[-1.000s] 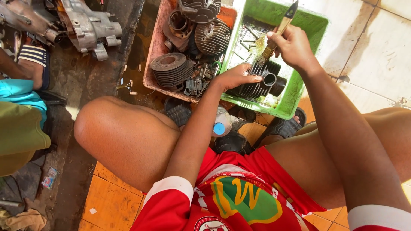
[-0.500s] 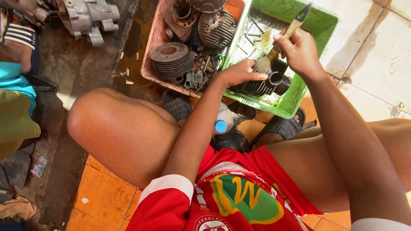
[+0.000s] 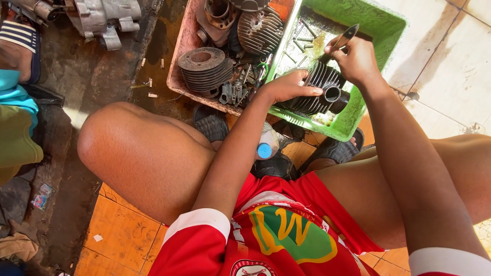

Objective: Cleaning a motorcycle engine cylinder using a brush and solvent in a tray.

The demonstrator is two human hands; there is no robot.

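Black finned cylinder [image 3: 316, 89] gripped by left hand [image 3: 286, 87], right hand [image 3: 356, 60] holding brush [image 3: 341, 41].

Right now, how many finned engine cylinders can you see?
3: one finned cylinder in the green tub, held by the left hand; two in the pink tray, front and back. More may be hidden.

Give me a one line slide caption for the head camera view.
Left hand steadies a finned engine cylinder in a green tub; right hand holds a brush.
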